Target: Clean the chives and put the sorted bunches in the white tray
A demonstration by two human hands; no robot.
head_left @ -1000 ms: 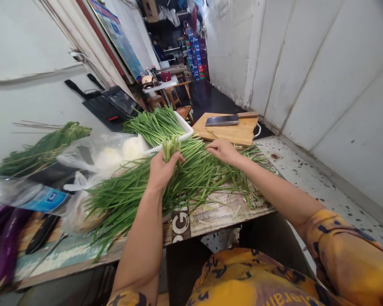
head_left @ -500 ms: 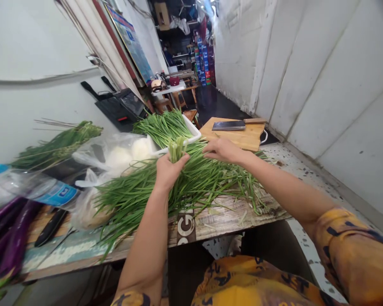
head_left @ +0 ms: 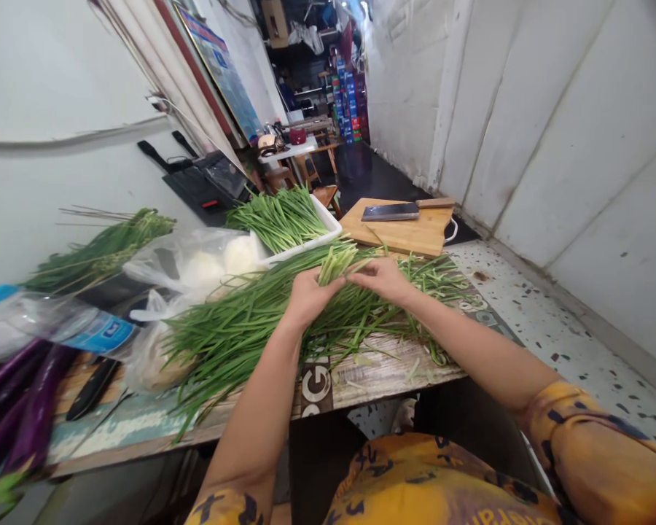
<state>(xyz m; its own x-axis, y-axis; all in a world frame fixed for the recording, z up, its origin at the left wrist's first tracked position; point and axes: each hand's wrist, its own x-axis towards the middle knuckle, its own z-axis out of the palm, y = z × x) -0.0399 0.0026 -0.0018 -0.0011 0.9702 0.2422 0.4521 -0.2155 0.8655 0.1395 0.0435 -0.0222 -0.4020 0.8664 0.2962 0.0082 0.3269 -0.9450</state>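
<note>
A bunch of garlic chives (head_left: 336, 264), pale stem ends up, is gripped in my left hand (head_left: 313, 297). My right hand (head_left: 381, 280) meets it from the right, thumb and fingers pinched close to the stem ends; whatever lies between those fingertips is too small to make out. Beneath both hands a loose heap of chives (head_left: 240, 321) spreads over the table (head_left: 383, 372), with trimmed bits and thin leaves scattered to the right. Just behind, a white tray (head_left: 328, 217) holds more chives lined up neatly.
A cleaver (head_left: 391, 211) lies on a wooden cutting board (head_left: 361, 232) beyond my right hand. To the left are plastic bags with white vegetables (head_left: 202, 270), a water bottle (head_left: 98, 332), purple eggplants (head_left: 38, 394), a black-handled knife (head_left: 92, 390) and a bundle of greens (head_left: 98, 244).
My left hand has shifted right and tilted the chive bunch rightward. My right hand has come slightly down, and its fingers now meet the stem ends where there was a gap before.
</note>
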